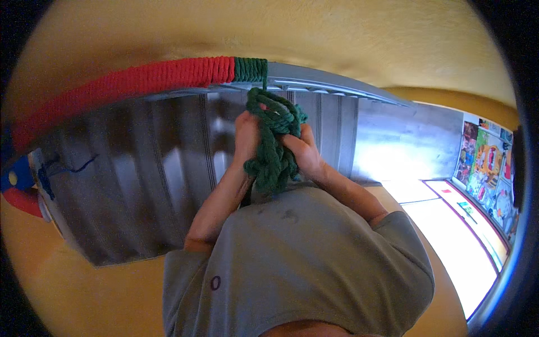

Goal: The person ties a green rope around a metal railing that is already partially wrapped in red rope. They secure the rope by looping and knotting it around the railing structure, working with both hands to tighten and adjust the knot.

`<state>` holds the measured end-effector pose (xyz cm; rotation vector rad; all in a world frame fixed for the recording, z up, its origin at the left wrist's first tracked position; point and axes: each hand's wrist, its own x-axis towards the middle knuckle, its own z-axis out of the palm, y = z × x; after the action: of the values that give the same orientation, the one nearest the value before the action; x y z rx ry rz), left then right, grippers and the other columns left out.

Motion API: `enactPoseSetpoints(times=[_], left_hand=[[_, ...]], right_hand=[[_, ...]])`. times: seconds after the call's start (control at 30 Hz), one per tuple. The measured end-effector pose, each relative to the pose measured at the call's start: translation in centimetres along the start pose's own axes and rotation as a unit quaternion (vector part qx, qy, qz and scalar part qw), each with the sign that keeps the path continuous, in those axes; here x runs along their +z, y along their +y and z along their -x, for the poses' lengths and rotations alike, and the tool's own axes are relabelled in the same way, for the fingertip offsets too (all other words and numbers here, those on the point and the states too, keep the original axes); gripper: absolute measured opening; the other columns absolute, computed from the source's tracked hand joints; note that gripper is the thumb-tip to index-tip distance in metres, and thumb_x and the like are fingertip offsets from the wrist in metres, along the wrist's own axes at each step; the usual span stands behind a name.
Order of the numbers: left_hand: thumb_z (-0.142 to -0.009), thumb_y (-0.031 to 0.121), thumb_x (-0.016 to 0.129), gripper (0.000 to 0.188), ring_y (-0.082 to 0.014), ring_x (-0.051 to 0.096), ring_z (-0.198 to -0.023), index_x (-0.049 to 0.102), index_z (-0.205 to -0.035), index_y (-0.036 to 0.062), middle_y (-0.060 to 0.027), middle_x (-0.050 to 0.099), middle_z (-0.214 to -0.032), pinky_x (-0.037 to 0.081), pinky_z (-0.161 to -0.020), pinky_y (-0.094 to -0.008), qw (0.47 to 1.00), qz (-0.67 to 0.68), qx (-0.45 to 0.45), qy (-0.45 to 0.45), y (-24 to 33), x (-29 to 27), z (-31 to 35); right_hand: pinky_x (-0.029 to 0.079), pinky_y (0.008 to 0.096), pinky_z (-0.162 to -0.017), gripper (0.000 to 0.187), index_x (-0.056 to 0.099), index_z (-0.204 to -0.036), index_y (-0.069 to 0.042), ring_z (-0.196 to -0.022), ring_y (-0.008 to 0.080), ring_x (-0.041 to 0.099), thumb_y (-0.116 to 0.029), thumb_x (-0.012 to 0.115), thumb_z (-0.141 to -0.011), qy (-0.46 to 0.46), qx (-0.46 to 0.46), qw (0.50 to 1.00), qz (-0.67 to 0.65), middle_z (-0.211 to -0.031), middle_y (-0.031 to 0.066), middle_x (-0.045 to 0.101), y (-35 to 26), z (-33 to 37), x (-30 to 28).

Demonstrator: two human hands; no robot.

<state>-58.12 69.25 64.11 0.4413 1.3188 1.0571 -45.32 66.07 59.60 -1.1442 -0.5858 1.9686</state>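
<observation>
A thick, loosely looped bundle of green yarn [272, 151] is gathered between my two hands. My left hand [246, 135] is closed on the bundle's left side, its fingers mostly hidden by the strands. On the other side my right hand [304, 150] grips it, thumb pressed into the loops. From the top of the bundle a strand runs up to a short green wrapped section [250, 69] on a curved grey rail [331, 78]. Left of that green band, tight red cord wrapping [151, 76] covers the rail.
A grey ribbed panel [140, 168] lies beneath the rail. At the far left are a blue piece [21, 174] with a red curved part and a loose blue strand [84, 164]. A yellow wall [337, 33] rises behind the rail. Colourful pictures [488, 163] hang at the right.
</observation>
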Motion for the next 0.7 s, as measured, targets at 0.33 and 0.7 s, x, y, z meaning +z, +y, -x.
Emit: enactPoseSetpoints(times=[0.33, 0.7], left_hand=[[-0.078, 0.021, 0.066, 0.028, -0.0040, 0.041, -0.058, 0.058, -0.096, 0.0014, 0.0035, 0.047, -0.066, 0.036, -0.053, -0.0196, 0.935, -0.310, 0.169, -0.001, -2.2, -1.8, -0.5], [-0.089, 0.016, 0.051, 0.018, -0.0124, 0.049, -0.064, 0.058, -0.094, 0.0004, -0.0054, 0.053, -0.066, 0.042, -0.060, -0.0281, 0.898, -0.340, 0.277, -0.022, -5.8, -3.4, -2.8]], right_hand=[[0.048, 0.0298, -0.067, 0.028, 0.055, -0.102, 0.002, -0.075, 0.0185, 0.060, -0.017, 0.055, -0.081, -0.067, 0.074, 0.993, -0.061, -0.087, 0.0079, 0.062, 0.4, 0.5, 1.0], [0.039, 0.0306, -0.062, 0.012, 0.056, -0.077, 0.001, -0.071, 0.0123, 0.049, -0.010, 0.057, -0.081, 0.097, -0.243, 0.884, 0.386, -0.073, 0.0111, 0.055, 2.2, -1.1, -0.9]])
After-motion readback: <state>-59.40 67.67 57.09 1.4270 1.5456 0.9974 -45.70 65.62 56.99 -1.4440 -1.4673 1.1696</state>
